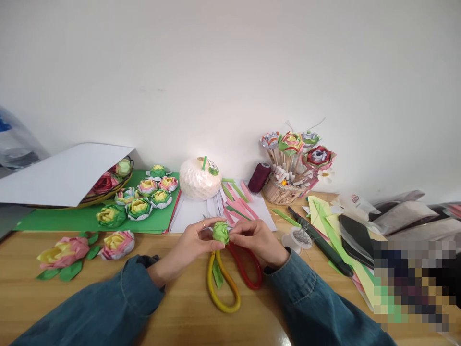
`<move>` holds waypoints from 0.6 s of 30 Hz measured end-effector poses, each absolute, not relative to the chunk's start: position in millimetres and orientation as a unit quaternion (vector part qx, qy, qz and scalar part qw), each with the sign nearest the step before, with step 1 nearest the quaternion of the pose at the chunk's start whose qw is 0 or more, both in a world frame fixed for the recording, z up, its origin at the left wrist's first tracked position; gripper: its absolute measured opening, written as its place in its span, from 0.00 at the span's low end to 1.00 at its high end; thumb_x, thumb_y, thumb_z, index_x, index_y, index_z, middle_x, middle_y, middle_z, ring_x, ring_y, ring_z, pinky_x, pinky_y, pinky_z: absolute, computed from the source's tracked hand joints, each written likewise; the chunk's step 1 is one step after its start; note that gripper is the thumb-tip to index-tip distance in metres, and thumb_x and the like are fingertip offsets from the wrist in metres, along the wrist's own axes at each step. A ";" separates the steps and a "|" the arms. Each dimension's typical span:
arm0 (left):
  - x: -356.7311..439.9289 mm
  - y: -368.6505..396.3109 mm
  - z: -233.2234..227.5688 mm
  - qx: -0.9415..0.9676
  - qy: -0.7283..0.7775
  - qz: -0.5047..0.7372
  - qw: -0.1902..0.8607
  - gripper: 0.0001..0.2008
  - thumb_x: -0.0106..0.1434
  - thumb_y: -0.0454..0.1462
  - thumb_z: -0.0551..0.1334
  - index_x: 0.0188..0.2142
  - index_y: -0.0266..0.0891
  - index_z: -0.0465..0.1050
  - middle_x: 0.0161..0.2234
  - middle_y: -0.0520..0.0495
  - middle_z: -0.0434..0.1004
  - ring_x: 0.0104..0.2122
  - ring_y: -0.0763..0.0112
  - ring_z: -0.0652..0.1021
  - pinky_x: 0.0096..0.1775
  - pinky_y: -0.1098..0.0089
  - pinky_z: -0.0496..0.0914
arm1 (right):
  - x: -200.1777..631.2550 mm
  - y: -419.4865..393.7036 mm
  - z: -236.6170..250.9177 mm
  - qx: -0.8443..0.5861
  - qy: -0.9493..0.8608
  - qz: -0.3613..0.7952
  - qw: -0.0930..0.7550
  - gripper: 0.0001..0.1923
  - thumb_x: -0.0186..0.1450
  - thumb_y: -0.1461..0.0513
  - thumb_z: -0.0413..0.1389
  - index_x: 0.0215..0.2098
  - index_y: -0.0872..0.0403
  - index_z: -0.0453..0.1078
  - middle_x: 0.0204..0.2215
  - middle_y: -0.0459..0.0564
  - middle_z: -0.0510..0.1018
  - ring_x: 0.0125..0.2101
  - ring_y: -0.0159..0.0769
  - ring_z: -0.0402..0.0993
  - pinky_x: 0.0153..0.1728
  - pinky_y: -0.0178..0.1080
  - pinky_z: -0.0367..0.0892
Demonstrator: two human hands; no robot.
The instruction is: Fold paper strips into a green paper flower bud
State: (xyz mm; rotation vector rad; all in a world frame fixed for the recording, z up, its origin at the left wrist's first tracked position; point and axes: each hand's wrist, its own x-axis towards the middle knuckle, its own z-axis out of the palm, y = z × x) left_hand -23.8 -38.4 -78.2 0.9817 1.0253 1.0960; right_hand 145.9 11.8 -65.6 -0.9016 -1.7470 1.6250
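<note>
Both hands meet above the near middle of the wooden table [187, 317], pinching one small green paper bud [221, 232] between them: the left hand [196, 240] closes its fingertips on the bud's left side, and the right hand [254, 239] closes thumb and fingers on its right side, so the bud is held just clear of the tabletop. Directly beneath the hands lie scissors [230, 278] with one yellow handle loop and one red, a short green paper strip across the yellow loop. Both forearms wear blue denim sleeves. Farther back, a white woven ball [199, 180] sits on white sheets beside loose pink and green paper strips [236, 199]. To the left, folded paper flowers [146, 197] in yellow, pink and green rest on a green sheet [72, 218], and two more pink ones with leaves lie on the bare wood nearer the left edge. To the far right, a small basket [283, 192] holds paper flowers on sticks, with a dark red thread spool [259, 177] just beside it.
</note>
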 end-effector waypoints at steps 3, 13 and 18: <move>-23.9 -37.1 -79.1 0.448 0.450 0.473 0.611 0.28 0.41 0.32 0.68 0.45 0.35 0.68 0.37 0.46 0.74 0.37 0.66 0.73 0.41 0.67 0.65 | 145.5 10.1 -61.2 -0.357 -0.670 0.588 0.279 0.07 0.48 0.61 0.62 0.20 0.58 0.72 0.20 0.45 0.72 0.23 0.27 0.64 0.27 0.33 0.60; -23.7 -36.8 -83.3 0.464 0.446 0.470 0.604 0.28 0.41 0.33 0.68 0.44 0.34 0.67 0.36 0.46 0.73 0.38 0.65 0.72 0.42 0.66 0.65 | 144.7 7.7 -59.7 -0.369 -0.664 0.599 0.252 0.15 0.46 0.55 0.63 0.19 0.59 0.69 0.18 0.43 0.69 0.21 0.26 0.61 0.25 0.32 0.57; -23.8 -37.2 -79.7 0.451 0.450 0.480 0.604 0.26 0.42 0.33 0.68 0.44 0.36 0.68 0.35 0.47 0.74 0.39 0.65 0.73 0.42 0.66 0.66 | 144.8 7.1 -58.9 -0.373 -0.699 0.550 0.264 0.14 0.50 0.54 0.60 0.22 0.59 0.69 0.21 0.45 0.70 0.23 0.28 0.62 0.27 0.33 0.58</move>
